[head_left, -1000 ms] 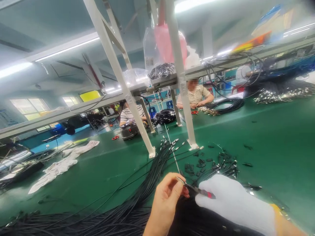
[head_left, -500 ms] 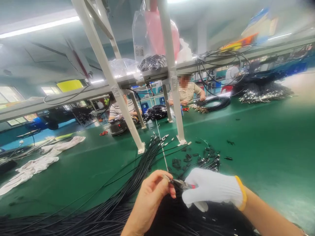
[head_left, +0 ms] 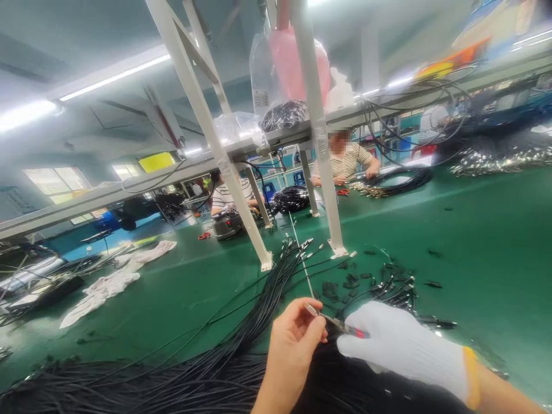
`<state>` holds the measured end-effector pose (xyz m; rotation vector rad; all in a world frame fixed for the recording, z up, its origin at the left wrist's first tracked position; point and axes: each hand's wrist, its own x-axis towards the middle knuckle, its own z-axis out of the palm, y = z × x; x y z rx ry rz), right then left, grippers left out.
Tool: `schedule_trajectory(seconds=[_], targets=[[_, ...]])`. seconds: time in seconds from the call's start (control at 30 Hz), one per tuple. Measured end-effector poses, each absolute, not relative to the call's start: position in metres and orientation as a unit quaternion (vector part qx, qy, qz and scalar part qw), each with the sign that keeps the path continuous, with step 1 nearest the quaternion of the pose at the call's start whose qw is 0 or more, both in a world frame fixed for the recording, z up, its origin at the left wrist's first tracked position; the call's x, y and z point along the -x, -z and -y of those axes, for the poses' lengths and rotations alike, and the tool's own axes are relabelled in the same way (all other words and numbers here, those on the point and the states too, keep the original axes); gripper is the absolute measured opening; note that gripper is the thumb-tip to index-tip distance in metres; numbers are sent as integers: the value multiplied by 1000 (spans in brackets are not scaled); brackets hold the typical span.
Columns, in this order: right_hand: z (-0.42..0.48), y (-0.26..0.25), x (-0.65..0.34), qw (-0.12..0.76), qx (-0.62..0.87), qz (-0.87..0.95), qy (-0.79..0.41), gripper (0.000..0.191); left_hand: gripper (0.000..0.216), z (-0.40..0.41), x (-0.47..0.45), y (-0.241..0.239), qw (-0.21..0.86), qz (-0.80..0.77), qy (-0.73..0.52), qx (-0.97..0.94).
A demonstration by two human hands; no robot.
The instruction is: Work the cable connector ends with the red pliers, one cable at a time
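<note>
Bare, my left hand [head_left: 290, 351] pinches a small metal cable connector [head_left: 310, 310] between thumb and fingers. A white glove with a yellow cuff covers my right hand [head_left: 399, 345], which is closed around red-handled pliers [head_left: 341, 326]. The pliers' jaws reach to the left fingertips, beside the connector; whether they grip it I cannot tell. Beneath both hands spreads a dark pile of black cables [head_left: 150, 382]. Just beyond them lie loose black plastic pieces [head_left: 331, 291] and a cluster of cable ends [head_left: 399, 290] with metal tips.
A bundle of black cables [head_left: 269, 307] runs across the green table [head_left: 207, 282] towards white metal posts [head_left: 330, 190] that carry a shelf. A white cloth [head_left: 107, 293] lies at left. Across the table sit two people in striped shirts, near a coil of cable [head_left: 401, 181] and orange-handled scissors [head_left: 342, 192].
The camera has turned slightly left, so everything appears further right. The pliers now show narrower, turned in my right hand, and more of the connector is visible above my left fingers.
</note>
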<state>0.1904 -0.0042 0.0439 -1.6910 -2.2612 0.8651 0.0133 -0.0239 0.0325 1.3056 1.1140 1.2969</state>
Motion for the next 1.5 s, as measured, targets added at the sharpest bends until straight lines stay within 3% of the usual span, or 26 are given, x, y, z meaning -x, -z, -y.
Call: schedule_trajectory(seconds=[0.5, 1.2, 1.5], targets=[[2, -44, -188, 93, 575, 770, -259, 33, 30, 25, -18, -19, 432, -464, -555, -538], [3, -51, -189, 92, 567, 768, -284, 33, 31, 25, -11, -25, 439, -465, -489, -593], [5, -46, -188, 98, 573, 777, -242, 35, 31, 23, -21, -25, 427, -480, -529, -555]])
